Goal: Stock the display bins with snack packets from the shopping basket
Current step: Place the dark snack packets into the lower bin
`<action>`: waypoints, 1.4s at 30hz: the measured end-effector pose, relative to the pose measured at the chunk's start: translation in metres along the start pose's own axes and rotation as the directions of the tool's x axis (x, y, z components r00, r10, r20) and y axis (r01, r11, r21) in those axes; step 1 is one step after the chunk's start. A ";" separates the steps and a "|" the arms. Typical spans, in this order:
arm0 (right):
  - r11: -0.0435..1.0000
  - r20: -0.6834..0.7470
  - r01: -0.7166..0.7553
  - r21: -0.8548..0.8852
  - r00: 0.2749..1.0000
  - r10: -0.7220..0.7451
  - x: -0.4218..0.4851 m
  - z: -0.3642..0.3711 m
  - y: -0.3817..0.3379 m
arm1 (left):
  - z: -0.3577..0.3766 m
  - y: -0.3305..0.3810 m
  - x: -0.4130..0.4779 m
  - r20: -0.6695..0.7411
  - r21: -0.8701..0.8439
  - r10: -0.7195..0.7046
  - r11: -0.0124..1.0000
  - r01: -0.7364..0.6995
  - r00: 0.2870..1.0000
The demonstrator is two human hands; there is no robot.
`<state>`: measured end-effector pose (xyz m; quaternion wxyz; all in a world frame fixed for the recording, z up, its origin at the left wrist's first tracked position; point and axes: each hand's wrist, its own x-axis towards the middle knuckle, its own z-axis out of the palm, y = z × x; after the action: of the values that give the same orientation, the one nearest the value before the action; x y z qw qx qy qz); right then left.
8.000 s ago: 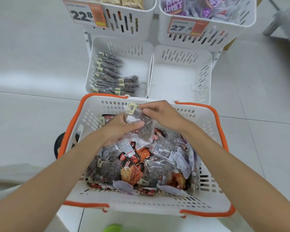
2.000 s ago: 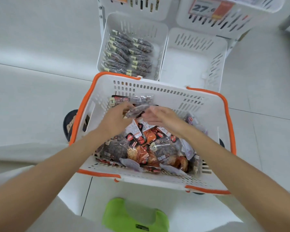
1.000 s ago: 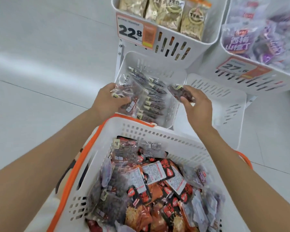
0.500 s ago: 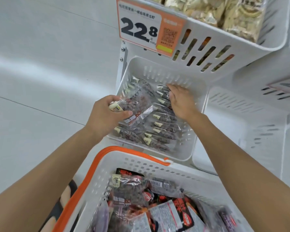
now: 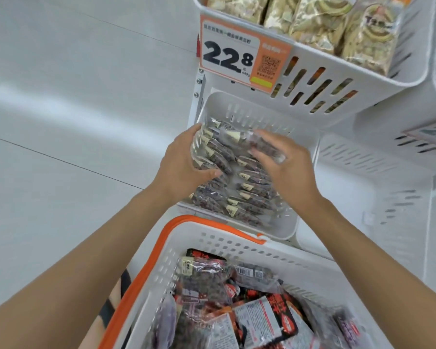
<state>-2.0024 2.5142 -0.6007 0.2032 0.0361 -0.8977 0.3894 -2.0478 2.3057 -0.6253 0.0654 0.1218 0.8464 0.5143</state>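
Note:
My left hand [image 5: 183, 161] reaches into the lower left display bin [image 5: 283, 229], its fingers and thumb clasped around clear packets of dark snacks [image 5: 213, 153] at the bin's left side. Just right of it, my right hand [image 5: 287, 170] grips another clear packet [image 5: 261, 143] with a tan label, held tilted over the rows of packets [image 5: 248, 195] lying in the bin. The white shopping basket with an orange rim [image 5: 161, 244] sits below, and several mixed red and dark snack packets [image 5: 239, 313] fill it.
An upper bin [image 5: 337, 96] with tan packets and a "22.8" price tag [image 5: 237, 61] overhangs the lower left bin. To the right is an empty lower bin [image 5: 358, 172] under another upper bin [image 5: 413, 142]. White floor tiles spread to the left.
Both hands carried packets from the basket up to the lower left bin. In the last half second my left hand moved in to the bin's left row, and my right hand now holds a packet.

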 end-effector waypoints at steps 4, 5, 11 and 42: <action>0.975 -0.069 0.122 -0.188 0.988 -0.137 0.043 0.026 0.031 | 0.014 -0.014 0.020 0.011 0.182 0.047 0.982 -0.048 0.999; 0.962 -0.019 0.146 -0.229 0.988 -0.155 0.055 0.034 0.039 | 0.018 -0.016 0.024 0.015 0.210 0.036 0.977 -0.038 0.999; 0.937 0.149 0.082 -0.340 0.988 -0.033 0.076 0.056 0.064 | 0.029 -0.032 0.035 -0.020 0.213 0.089 0.974 -0.083 0.996; 0.917 0.479 -0.242 -0.318 0.793 0.376 -0.283 -0.100 0.018 | 0.033 0.006 -0.204 0.312 0.191 -0.084 0.981 0.025 0.946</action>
<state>-1.7138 2.5715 -0.6627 -0.1169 -0.0307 -0.9521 0.2808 -1.8428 2.2807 -0.6380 0.2041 0.1853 0.8716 0.4054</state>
